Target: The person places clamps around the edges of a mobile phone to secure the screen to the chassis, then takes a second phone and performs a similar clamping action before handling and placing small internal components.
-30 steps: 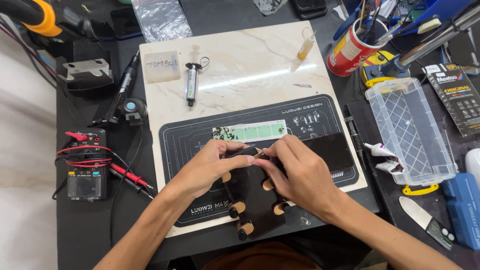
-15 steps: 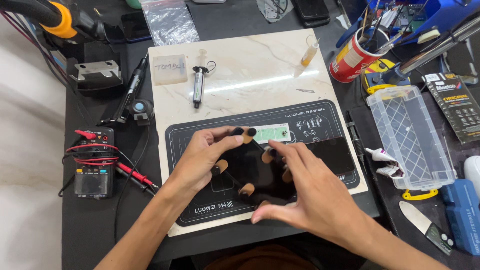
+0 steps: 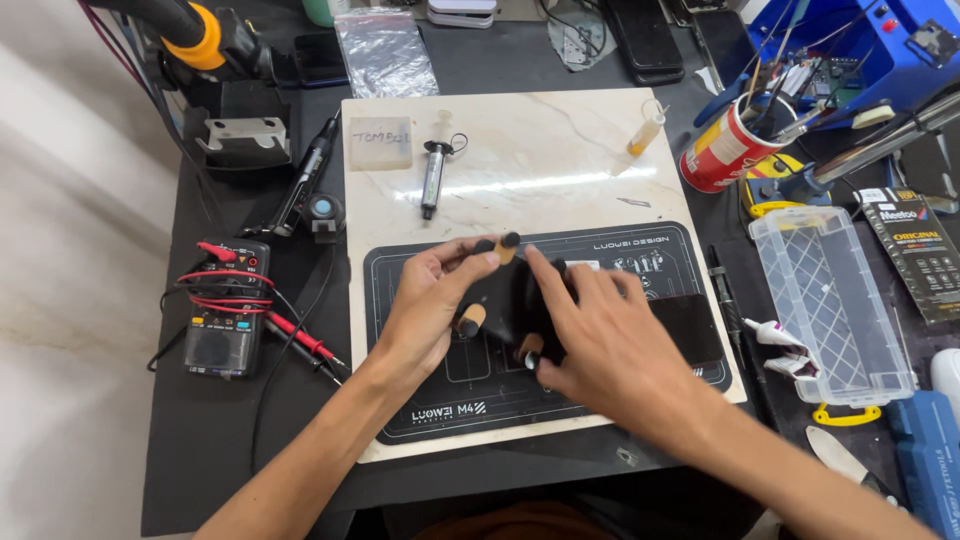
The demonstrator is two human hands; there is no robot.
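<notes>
Since half a second before, both hands had lifted the black fixture with wooden knobs (image 3: 515, 300) and tipped it up on edge above the black work mat (image 3: 600, 395), where earlier it lay flatter. At the far left of the table (image 3: 250, 440) sat a multimeter (image 3: 222, 308) with red leads. Right of it, the left hand (image 3: 435, 300) pinched the fixture's left side, its grip pressed on a knob near the top. The fixture stood between the two hands, over the middle of the mat. The right hand (image 3: 605, 335) clasped its right side, fingers curled around the edge, thumb low by a bottom knob. Behind them a syringe (image 3: 433, 175) lay on the marble slab (image 3: 560, 150). Farther right stood a red can (image 3: 722, 152) of tools, then a clear plastic box (image 3: 830, 300).
</notes>
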